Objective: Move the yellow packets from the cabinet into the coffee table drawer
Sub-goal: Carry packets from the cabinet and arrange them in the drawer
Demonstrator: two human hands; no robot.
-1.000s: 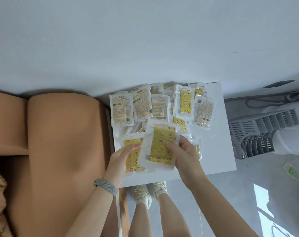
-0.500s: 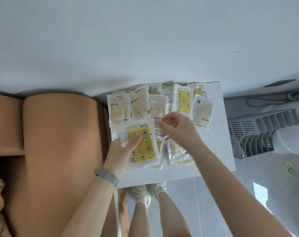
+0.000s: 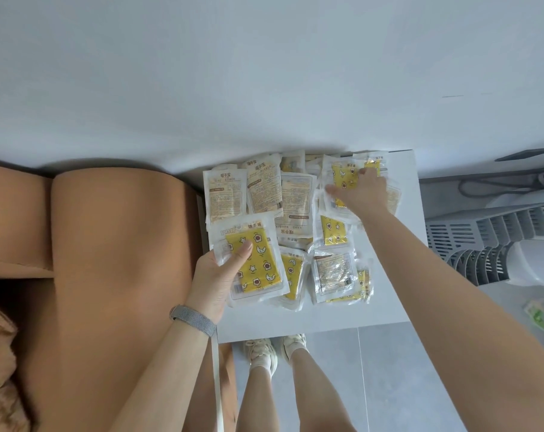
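A flat white cabinet top [image 3: 386, 310] carries a loose heap of clear plastic packets. At its ten o'clock corner three packets lie with their beige printed backs up [image 3: 224, 194], side by side and overlapping. At one o'clock a packet with a yellow patterned front [image 3: 344, 179] sits on others. Near the middle lies another yellow-fronted packet [image 3: 333, 233], and toward five o'clock a packet showing its printed back [image 3: 334, 272] overlaps more. The six o'clock edge strip of the top is bare white.

Packets [image 3: 295, 198] on cabinet top [image 3: 389, 294], sofa arm [image 3: 115, 244] at left
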